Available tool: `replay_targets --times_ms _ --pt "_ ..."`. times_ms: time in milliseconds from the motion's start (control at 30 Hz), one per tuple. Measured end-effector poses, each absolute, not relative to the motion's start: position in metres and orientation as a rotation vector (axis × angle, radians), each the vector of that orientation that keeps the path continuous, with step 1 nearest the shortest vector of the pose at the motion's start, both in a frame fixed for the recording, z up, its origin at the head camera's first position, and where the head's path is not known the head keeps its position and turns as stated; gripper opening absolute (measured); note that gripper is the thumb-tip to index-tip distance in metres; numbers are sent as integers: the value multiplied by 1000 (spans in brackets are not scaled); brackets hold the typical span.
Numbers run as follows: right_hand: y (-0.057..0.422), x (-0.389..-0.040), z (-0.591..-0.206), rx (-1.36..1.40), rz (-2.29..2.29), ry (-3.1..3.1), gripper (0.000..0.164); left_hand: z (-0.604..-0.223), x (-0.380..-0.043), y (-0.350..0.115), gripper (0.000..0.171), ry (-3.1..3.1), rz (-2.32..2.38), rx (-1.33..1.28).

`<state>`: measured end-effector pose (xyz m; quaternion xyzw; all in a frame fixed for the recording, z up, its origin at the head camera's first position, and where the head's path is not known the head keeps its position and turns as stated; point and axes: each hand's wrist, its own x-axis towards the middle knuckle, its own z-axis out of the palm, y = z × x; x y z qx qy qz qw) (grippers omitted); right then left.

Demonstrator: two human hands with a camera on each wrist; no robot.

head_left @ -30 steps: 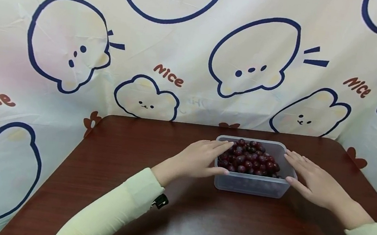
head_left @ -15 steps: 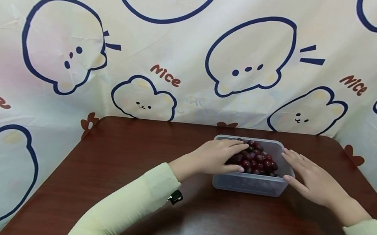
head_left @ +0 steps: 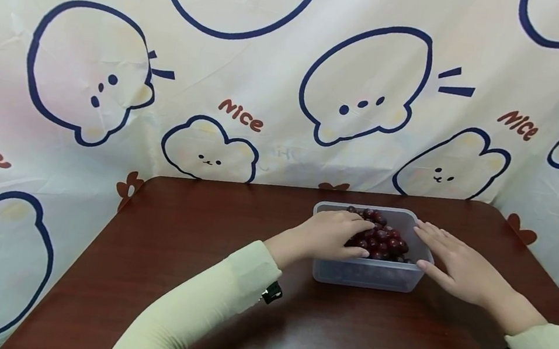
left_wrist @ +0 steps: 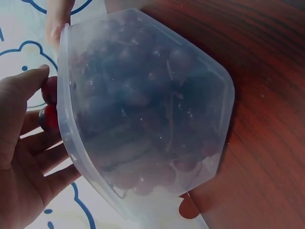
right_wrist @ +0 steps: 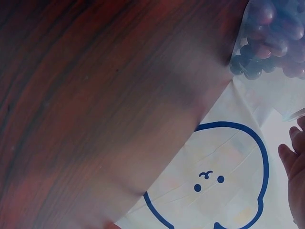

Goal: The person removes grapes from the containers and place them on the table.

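Dark red grapes (head_left: 382, 241) fill a clear plastic container (head_left: 364, 274) on the table. My left hand (head_left: 327, 234) reaches over the container's left side, its fingers among the grapes and its thumb near the front rim. In the left wrist view, the thumb of the left hand (left_wrist: 19, 157) lies against a grape (left_wrist: 49, 90) that shows above the rim; the fingers extend behind the rim, partly hidden. At the container's right side is my right hand (head_left: 463, 266), fingers straight at the rim. Only fingers of the right hand (right_wrist: 298, 167) show in the right wrist view.
The container stands toward the back right of a dark brown wooden table (head_left: 231, 215). A patterned cloth backdrop (head_left: 281, 80) with cartoon outlines surrounds the table at the back and sides.
My left hand has moved right, from the container's left edge further over the grapes, and its fingers have bent slightly. My right hand stays at the right rim.
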<state>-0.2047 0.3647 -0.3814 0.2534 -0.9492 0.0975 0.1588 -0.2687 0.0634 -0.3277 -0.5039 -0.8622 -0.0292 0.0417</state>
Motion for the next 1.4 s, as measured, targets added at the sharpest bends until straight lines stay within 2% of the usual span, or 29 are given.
replay_targets --times_ms 300,800,1133,1400 --pt "364 -206 -383 706 288 -2719 67 -328 -273 75 59 -2749 -77 -1507" --pt "365 -206 -383 709 274 -2720 67 -318 -284 88 60 -2862 -166 -1586" --pt "366 -207 -384 700 287 -2716 67 -315 -282 95 71 -2957 -84 -1504" --pt "365 -206 -385 701 295 -2710 67 -317 -284 103 72 -2955 -32 -1499"
